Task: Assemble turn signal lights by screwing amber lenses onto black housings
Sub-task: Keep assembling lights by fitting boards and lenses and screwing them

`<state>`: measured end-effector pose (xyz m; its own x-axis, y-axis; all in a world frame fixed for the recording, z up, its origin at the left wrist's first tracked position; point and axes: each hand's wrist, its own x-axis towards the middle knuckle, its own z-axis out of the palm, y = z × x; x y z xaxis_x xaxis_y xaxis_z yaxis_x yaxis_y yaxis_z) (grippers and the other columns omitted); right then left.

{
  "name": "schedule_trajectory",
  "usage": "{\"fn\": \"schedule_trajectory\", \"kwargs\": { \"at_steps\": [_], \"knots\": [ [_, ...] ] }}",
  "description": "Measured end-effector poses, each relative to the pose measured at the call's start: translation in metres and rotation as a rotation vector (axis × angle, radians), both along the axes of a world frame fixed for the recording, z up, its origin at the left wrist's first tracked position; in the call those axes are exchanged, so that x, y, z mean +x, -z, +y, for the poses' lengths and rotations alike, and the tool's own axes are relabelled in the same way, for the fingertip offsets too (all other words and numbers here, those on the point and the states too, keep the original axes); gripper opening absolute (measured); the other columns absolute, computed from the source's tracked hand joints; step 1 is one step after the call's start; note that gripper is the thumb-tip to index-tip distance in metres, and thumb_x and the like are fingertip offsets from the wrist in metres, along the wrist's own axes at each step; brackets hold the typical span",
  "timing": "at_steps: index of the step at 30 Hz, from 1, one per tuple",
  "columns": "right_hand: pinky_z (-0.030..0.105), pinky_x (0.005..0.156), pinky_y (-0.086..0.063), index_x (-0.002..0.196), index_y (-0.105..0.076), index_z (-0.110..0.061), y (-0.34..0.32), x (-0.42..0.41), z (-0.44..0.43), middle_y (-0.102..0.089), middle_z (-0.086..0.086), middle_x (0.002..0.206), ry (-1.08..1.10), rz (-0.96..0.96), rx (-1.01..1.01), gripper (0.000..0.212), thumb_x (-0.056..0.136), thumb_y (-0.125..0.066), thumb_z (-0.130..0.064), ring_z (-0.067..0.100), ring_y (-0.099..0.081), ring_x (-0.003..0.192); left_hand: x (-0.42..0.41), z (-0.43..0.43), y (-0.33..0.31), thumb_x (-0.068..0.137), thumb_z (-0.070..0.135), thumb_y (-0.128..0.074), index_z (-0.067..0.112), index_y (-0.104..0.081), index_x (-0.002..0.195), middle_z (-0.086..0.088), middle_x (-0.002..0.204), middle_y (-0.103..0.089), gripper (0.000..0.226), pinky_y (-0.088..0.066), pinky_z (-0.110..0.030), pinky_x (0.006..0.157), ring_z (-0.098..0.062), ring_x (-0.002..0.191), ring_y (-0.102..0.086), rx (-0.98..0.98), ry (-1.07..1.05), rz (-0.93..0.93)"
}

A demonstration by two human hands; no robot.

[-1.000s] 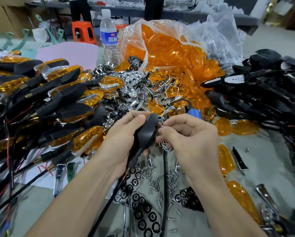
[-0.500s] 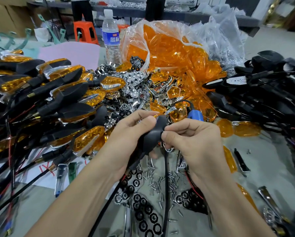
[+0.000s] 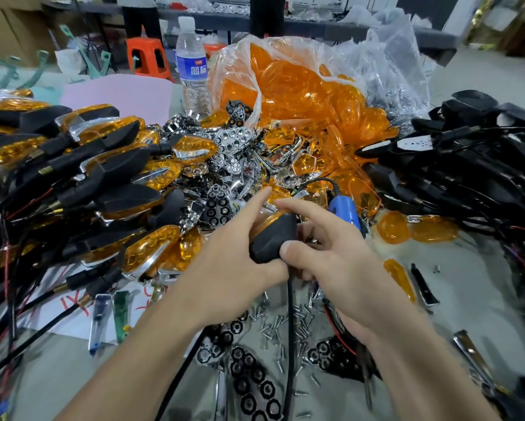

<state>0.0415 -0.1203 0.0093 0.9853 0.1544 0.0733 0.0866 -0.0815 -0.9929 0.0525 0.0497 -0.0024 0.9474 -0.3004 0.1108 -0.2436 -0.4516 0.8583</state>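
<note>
Head view: left grip [image 3: 233, 262] cradles the black housing [image 3: 273, 238], amber lens [image 3: 265, 220] facing away; right grip [image 3: 340, 262] pinches its near end, likely seating them together.

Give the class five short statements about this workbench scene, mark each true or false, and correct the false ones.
1. The left hand and the right hand both hold one black housing. True.
2. The bottle lies on its side. False: the water bottle stands upright, cap on.
3. A clear bag of amber lenses sits beyond the hands. True.
4. The right hand's fingers grip a blue tool. False: the blue tool lies in the pile just beyond that hand, not gripped.
5. Loose screws lie on the table between the wrists. True.
</note>
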Motion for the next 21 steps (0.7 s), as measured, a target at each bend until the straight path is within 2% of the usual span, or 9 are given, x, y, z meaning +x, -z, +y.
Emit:
{"fn": "schedule_trajectory", "kwargs": {
  "at_steps": [2,3,6,8,10,12,14,17,21],
  "knots": [
    [0.020,0.055,-0.046,0.112,-0.071,-0.028,0.001,0.000,-0.003,-0.067,0.002,0.096,-0.037,-0.014,0.012,0.048,0.085,-0.066,0.011,0.005,-0.057,0.058,0.000,-0.001,0.000,0.068,0.033,-0.067,0.053,-0.017,0.158,0.033,0.142,-0.053,0.105,-0.049,-0.013,0.068,0.005,0.093,-0.068,-0.020,0.035,0.008],
    [0.023,0.055,-0.046,0.110,-0.069,-0.025,0.001,0.000,-0.005,-0.068,0.002,0.098,-0.061,-0.008,0.025,0.044,0.084,-0.066,0.010,0.007,-0.056,0.058,-0.001,-0.001,0.000,0.068,0.033,-0.067,0.054,-0.018,0.158,0.037,0.146,-0.048,0.104,-0.049,-0.012,0.069,0.005,0.098,-0.068,-0.012,0.048,-0.006],
    [0.026,0.056,-0.048,0.111,-0.064,-0.018,0.002,0.001,-0.010,-0.070,0.003,0.093,-0.103,-0.011,0.068,0.039,0.077,-0.067,0.001,0.013,-0.056,0.064,-0.004,-0.005,-0.001,0.067,0.043,-0.065,0.061,-0.042,0.141,0.036,0.115,-0.064,0.080,-0.046,-0.010,0.065,0.003,0.086,-0.067,0.114,-0.017,-0.183],
    [0.023,0.063,-0.052,0.110,-0.064,-0.016,0.001,0.001,-0.013,-0.073,0.008,0.093,-0.084,-0.036,0.123,0.038,0.076,-0.068,0.001,0.015,-0.063,0.074,-0.007,-0.006,-0.002,0.070,0.050,-0.066,0.060,-0.052,0.128,0.036,0.101,-0.066,0.060,-0.047,-0.010,0.069,0.007,0.087,-0.065,0.148,-0.082,-0.267],
    [0.027,0.074,-0.057,0.108,-0.065,-0.017,0.002,0.003,-0.013,-0.076,0.012,0.095,-0.035,-0.071,0.159,0.036,0.076,-0.070,-0.001,0.018,-0.069,0.084,-0.007,-0.005,0.000,0.073,0.060,-0.067,0.057,-0.058,0.122,0.034,0.099,-0.068,0.050,-0.049,-0.012,0.075,0.007,0.091,-0.065,0.107,-0.133,-0.288],
    [0.031,0.076,-0.059,0.108,-0.067,-0.015,0.002,0.003,-0.011,-0.077,0.017,0.096,0.005,-0.108,0.196,0.034,0.077,-0.071,-0.003,0.021,-0.070,0.085,-0.007,-0.003,0.000,0.075,0.065,-0.066,0.053,-0.063,0.115,0.026,0.093,-0.070,0.042,-0.050,-0.017,0.072,0.000,0.087,-0.067,0.062,-0.147,-0.290],
    [0.026,0.069,-0.056,0.104,-0.070,-0.009,0.002,0.002,-0.009,-0.075,0.017,0.089,-0.013,-0.136,0.239,0.026,0.079,-0.070,-0.001,0.018,-0.066,0.078,-0.007,-0.003,-0.001,0.076,0.065,-0.066,0.050,-0.066,0.110,0.019,0.087,-0.070,0.037,-0.048,-0.021,0.065,-0.007,0.081,-0.066,0.035,-0.126,-0.296],
    [0.017,0.060,-0.049,0.097,-0.075,-0.015,0.001,0.000,-0.009,-0.073,0.002,0.078,-0.037,-0.158,0.290,0.026,0.081,-0.068,0.004,0.006,-0.060,0.064,-0.007,-0.002,-0.002,0.078,0.062,-0.067,0.047,-0.068,0.107,0.017,0.084,-0.069,0.033,-0.044,-0.018,0.060,-0.009,0.076,-0.064,0.018,-0.092,-0.306],
    [0.017,0.059,-0.049,0.098,-0.076,-0.015,0.004,0.001,-0.010,-0.074,0.001,0.080,-0.030,-0.152,0.332,0.028,0.079,-0.069,0.005,0.006,-0.060,0.065,-0.008,-0.002,-0.004,0.079,0.060,-0.068,0.046,-0.068,0.108,0.016,0.084,-0.068,0.032,-0.044,-0.016,0.060,-0.009,0.076,-0.063,0.024,-0.080,-0.303]
  ]
}}
